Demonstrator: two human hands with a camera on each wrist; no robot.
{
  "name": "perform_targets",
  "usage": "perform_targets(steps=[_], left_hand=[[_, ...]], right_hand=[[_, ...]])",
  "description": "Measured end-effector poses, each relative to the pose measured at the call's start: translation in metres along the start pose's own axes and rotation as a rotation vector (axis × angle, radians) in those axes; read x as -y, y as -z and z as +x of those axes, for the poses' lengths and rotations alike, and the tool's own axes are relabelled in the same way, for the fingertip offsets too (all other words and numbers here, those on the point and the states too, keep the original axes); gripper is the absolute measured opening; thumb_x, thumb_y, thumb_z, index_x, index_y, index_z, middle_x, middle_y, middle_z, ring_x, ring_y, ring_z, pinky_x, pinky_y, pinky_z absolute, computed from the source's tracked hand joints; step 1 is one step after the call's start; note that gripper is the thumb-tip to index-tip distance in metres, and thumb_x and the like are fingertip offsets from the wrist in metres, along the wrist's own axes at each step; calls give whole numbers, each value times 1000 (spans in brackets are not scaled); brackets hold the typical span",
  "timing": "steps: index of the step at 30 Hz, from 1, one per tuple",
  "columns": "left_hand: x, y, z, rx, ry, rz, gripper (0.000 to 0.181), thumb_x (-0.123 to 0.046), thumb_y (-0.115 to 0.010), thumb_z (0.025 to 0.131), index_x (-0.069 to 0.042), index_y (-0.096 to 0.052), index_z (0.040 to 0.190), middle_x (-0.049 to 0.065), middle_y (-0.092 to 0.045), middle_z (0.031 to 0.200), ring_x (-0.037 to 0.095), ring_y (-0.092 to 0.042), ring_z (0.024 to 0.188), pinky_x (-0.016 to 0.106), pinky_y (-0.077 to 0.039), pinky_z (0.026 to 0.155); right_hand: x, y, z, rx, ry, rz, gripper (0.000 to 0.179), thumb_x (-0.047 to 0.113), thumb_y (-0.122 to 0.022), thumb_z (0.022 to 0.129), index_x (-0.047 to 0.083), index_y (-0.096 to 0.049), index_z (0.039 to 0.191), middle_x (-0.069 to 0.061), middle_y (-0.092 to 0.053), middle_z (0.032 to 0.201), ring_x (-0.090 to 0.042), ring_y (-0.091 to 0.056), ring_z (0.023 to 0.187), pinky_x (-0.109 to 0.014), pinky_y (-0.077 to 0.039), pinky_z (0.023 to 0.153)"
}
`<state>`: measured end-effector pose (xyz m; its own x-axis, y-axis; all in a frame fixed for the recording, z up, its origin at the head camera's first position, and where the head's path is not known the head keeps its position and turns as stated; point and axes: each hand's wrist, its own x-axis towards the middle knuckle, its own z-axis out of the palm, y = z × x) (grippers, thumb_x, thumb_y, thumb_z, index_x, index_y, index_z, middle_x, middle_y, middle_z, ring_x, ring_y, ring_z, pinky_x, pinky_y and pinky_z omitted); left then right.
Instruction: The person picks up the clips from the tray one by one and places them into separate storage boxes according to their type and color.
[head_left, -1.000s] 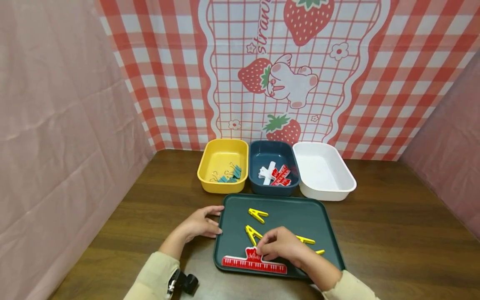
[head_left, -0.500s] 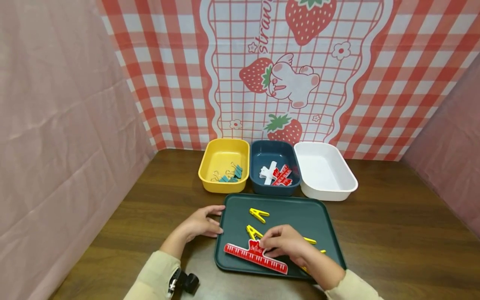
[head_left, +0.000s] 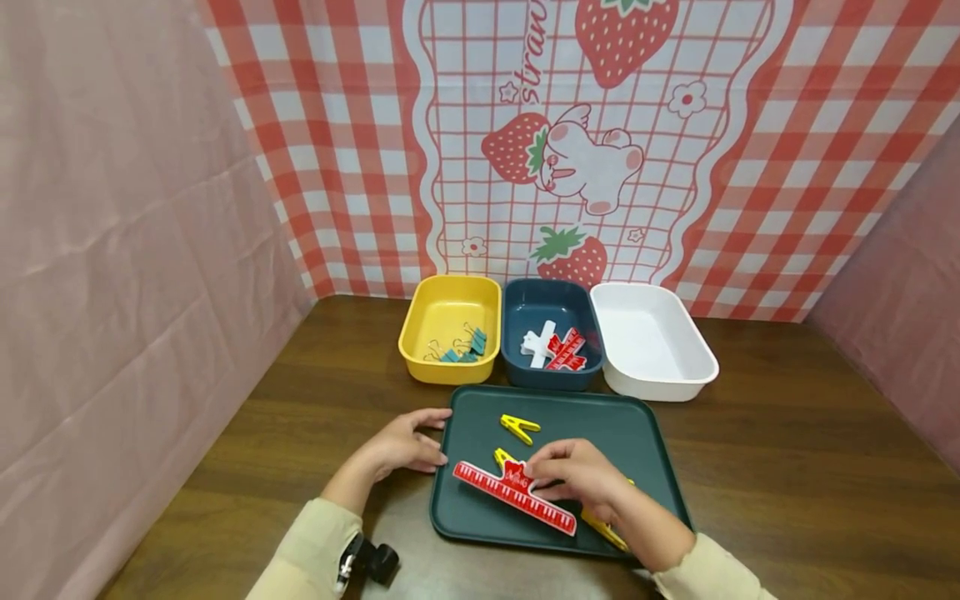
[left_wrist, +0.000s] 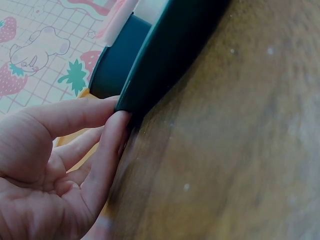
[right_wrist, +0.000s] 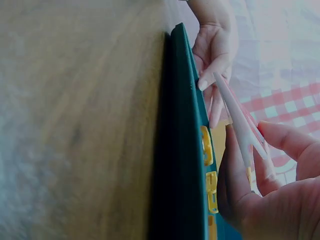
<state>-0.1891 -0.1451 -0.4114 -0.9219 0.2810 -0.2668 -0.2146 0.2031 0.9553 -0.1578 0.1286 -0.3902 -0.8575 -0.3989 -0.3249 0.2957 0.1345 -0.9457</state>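
Observation:
My right hand [head_left: 588,479] pinches a red ruler-shaped clip [head_left: 516,497] with a piano-key print by its crown-shaped handle. The clip is raised and slanted over the dark green tray [head_left: 570,408]; its pale edge and split jaws show in the right wrist view. My left hand [head_left: 405,442] touches the tray's left edge with its fingertips, thumb and index finger apart along the rim. Yellow clothespins lie on the tray: one clothespin [head_left: 519,428] near the back, another partly behind the red clip, and others partly hidden by my right hand and forearm.
Behind the tray stand a yellow bin [head_left: 420,371] with teal binder clips [head_left: 461,354], a navy bin [head_left: 543,379] with white and red clips [head_left: 566,350], and a white bin [head_left: 652,342]. A checked strawberry cloth [head_left: 360,167] hangs at the back.
The red clip has gone from lying flat near the tray's front edge to tilted and lifted, its left end raised. My right hand has moved slightly up with it; my left hand stays put.

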Motion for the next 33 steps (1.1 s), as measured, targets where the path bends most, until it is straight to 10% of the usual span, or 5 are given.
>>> perform_targets(steps=[33], left_hand=[[0,2,2,25,-4,-10,67,15,-66,76,0,-43,136,20,-44,128,20,-61,79,37,-57,68]], right_hand=[[21,18,14,-299,10,96,20,9,-65,86,-6,-66,98,-9,-64,91,-17,-60,75,-32,-57,70]])
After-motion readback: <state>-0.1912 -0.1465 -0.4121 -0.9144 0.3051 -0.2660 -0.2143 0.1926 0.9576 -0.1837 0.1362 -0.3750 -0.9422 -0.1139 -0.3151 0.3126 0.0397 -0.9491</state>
